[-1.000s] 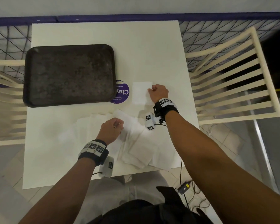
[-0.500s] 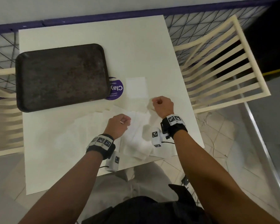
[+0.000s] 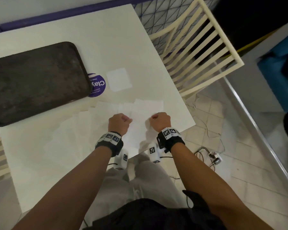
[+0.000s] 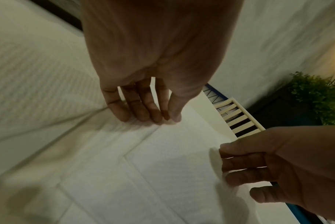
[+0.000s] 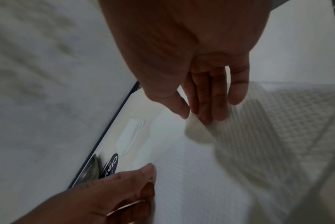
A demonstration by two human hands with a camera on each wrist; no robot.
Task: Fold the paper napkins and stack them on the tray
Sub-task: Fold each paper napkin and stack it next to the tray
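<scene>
White paper napkin lies flat near the front right corner of the pale surface, seen from the head camera. The left hand and right hand each pinch one near corner, fingers curled. More unfolded napkins are spread to the left. One folded napkin rests further back, beside a purple sticker. The dark tray sits at the back left, with nothing on it.

From the left wrist camera, the fingertips meet the thumb on the napkin's edge; the right hand grips the opposite side.

From the right wrist camera, thumb and fingers nip a lifted, curling corner; the left hand holds the other corner.

A good fold likely needs both corners lifted together, carried evenly to the far edge, aligned, then creased flat, without dragging neighbouring sheets.
</scene>
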